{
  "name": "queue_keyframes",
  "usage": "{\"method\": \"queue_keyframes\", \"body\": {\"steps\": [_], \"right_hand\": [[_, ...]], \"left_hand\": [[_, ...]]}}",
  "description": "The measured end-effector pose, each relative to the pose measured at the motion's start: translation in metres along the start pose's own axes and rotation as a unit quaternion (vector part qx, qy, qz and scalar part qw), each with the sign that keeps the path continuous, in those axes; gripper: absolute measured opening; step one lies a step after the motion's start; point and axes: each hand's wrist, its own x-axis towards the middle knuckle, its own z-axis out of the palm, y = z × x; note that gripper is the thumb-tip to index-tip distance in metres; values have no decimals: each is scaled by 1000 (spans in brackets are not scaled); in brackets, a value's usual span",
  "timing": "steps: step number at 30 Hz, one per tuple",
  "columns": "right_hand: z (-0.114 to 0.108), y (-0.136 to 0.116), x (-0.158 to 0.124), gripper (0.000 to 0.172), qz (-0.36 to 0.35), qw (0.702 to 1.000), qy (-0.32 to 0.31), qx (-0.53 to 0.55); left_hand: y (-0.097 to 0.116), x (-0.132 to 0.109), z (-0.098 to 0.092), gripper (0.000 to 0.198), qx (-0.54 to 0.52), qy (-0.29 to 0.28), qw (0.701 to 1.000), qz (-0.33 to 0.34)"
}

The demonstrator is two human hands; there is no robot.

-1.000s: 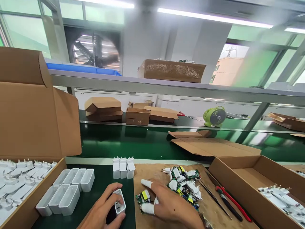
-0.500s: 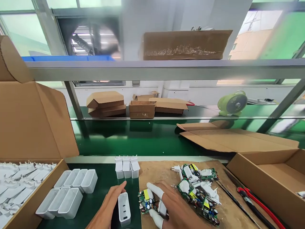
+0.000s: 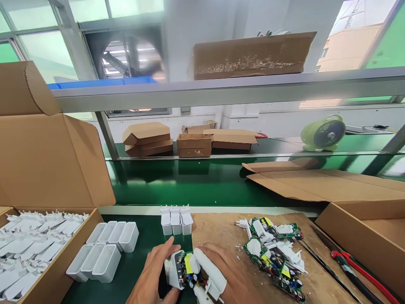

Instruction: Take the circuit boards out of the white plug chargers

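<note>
My left hand (image 3: 152, 276) grips a white charger shell (image 3: 173, 273) at the bottom centre. My right hand (image 3: 221, 274), with white finger cots on the fingertips, pinches a green circuit board (image 3: 188, 272) with a yellow part, and the board's end sits in the shell's open mouth. Both hands meet just above the seam between the green mat and the brown cardboard sheet (image 3: 218, 230).
Several empty white shells (image 3: 106, 251) lie left of my hands, and three assembled plugs (image 3: 176, 219) stand behind. A pile of circuit boards (image 3: 275, 253) lies right, with red-handled pliers (image 3: 357, 270) beyond. An open box of white plug parts (image 3: 28, 249) is at far left.
The right hand lifted the circuit board off the cardboard and brought it left to the shell. The left hand raised the shell, turning its opening toward the board. The view shifted slightly.
</note>
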Motion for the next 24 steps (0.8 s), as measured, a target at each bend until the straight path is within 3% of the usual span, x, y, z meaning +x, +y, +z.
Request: {"method": "queue_keyframes", "body": {"steps": [5, 13, 24], "right_hand": [[1, 1, 1, 69, -8, 998, -8, -63], [-5, 0, 8, 63, -49, 992, -6, -118], [3, -2, 1, 61, -24, 996, -32, -84]], "left_hand": [[0, 2, 0, 85, 0, 17, 1000, 9], [-6, 0, 2, 85, 15, -3, 1000, 5], [-4, -1, 1, 85, 3, -11, 1000, -15]]}}
